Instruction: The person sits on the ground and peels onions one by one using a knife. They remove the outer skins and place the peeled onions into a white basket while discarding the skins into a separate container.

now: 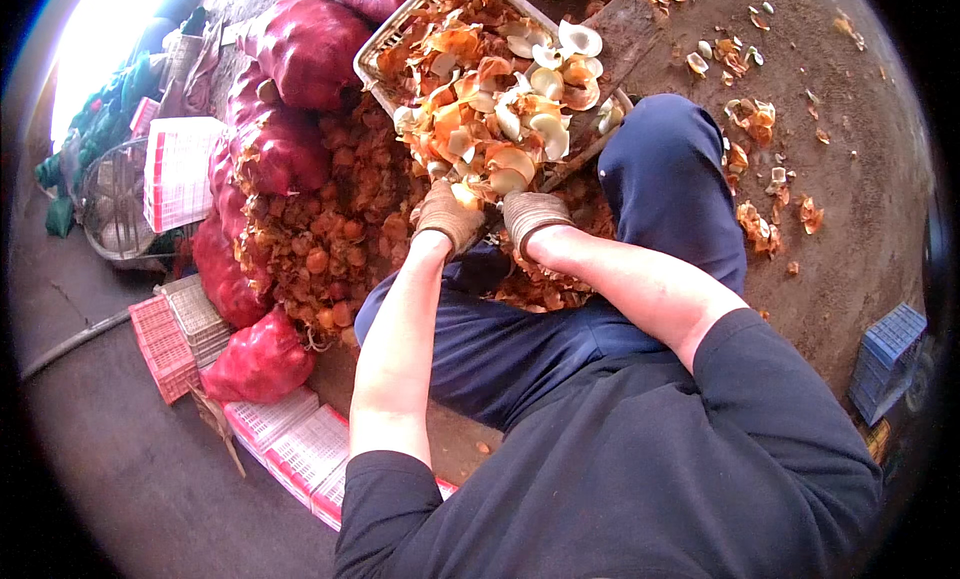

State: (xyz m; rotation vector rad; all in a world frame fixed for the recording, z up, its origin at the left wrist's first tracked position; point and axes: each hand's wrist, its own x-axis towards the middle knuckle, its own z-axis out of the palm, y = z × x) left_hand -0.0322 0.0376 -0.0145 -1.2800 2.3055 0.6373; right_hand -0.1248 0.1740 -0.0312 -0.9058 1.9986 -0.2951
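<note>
My left hand [448, 213], in a ribbed work glove, is closed on a pale onion [466, 195] at the near end of a plastic crate [373, 84]. Close to its right is my right hand [531, 215], gloved too, with its fingertips towards the onion; a small dark thing shows at them, too unclear to name. Onion skins and cut onion layers [517, 129] are heaped in the crate just beyond both hands. Loose unpeeled onions [317, 261] lie in a large pile to the left of my left hand, and more skins lie beneath the hands between my legs.
Full red mesh sacks [307, 46] border the onion pile. White-and-red crates [184, 174], pink crates [163, 346] and more stacked crates [300, 448] stand at the left. A wooden board [626, 43] lies beside the skins. Onion scraps [752, 121] litter the floor at right, where a blue crate [889, 361] stands.
</note>
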